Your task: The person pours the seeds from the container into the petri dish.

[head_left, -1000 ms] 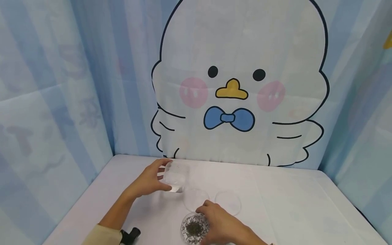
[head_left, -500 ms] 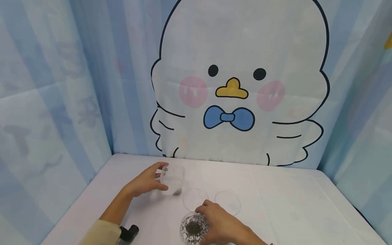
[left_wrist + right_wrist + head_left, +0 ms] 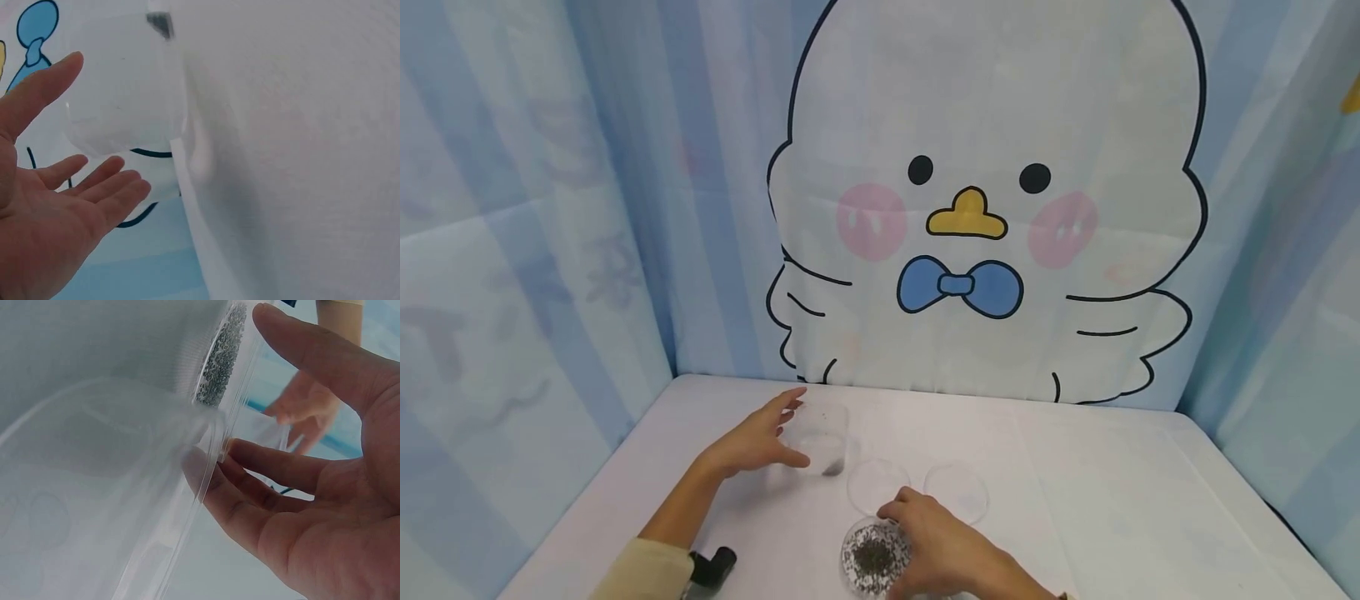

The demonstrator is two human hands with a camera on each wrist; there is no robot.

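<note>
Left hand [image 3: 748,442] spread beside a clear box [image 3: 838,427]; right hand [image 3: 943,546] curled round a clear dish [image 3: 844,557] of dark granules [image 3: 874,558].
In the head view the box stands at 11 o'clock from the dish, and 2 thin clear discs [image 3: 957,493] lie whole at its 12 and 2 o'clock. The left wrist view shows the left palm holding nothing, fingers wide; contact with the box cannot be told. Only the right wrist view shows a clear curved piece [image 3: 94,462] overlapping the right fingertips.
</note>
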